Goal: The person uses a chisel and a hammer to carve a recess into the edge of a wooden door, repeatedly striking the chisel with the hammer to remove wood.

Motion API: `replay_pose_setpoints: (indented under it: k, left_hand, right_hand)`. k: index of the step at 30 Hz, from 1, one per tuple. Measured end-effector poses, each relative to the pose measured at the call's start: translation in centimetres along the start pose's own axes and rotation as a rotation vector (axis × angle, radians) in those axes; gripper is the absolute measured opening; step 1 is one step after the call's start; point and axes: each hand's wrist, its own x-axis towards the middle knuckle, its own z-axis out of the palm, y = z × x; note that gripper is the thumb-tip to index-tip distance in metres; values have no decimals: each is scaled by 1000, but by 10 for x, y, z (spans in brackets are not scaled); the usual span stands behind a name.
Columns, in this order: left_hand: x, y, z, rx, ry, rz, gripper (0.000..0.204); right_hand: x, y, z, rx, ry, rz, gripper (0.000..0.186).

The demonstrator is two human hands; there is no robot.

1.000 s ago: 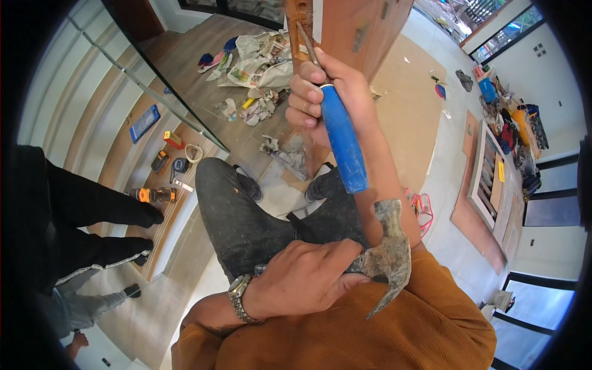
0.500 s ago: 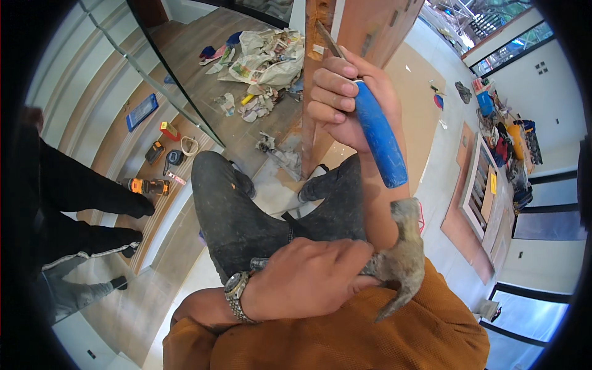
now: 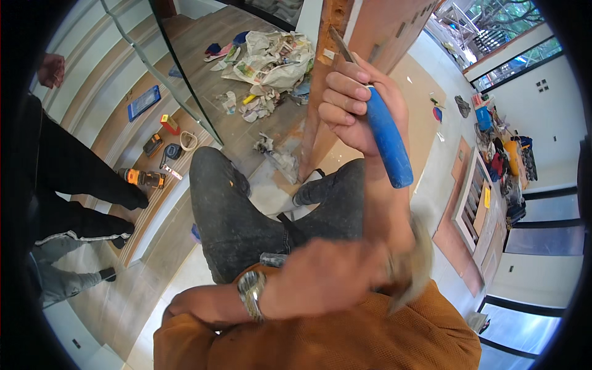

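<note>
Chisel (image 3: 391,145) with a blue handle is in the right hand (image 3: 364,108), fingers curled tight around it, its tip up at the edge of the door (image 3: 385,37). The left hand (image 3: 317,277) is clamped on a hammer (image 3: 420,259) with a blurry head. Paper (image 3: 271,58) lies on the floor (image 3: 240,132).

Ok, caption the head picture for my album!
Hammer in left grip, blue-handled chisel in right grip, by a wooden panel.
</note>
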Motion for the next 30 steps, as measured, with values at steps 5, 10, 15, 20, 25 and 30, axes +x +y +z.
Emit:
replay_pose_setpoints:
  k: [5,10,15,20,25,30]
  left_hand:
    - [-3,6,0,15,-42,-78,27]
    - [5,-10,0,39,71,-276,20]
    - [-2,8,-11,29,-70,15,29]
    - [2,-8,-7,-223,-22,-303,31]
    - [-12,-8,-7,-306,-58,-174,34]
    - [-14,-18,-22,-293,-27,-325,36]
  right_hand:
    - [2,0,-5,1,-39,19,38]
    - [2,2,1,-2,25,8,37]
    - [1,-1,-1,8,-9,17,36]
    - [3,-4,2,-46,64,17,37]
    - [3,-13,1,-111,108,110,40]
    - [-13,-29,0,-153,-71,337,44]
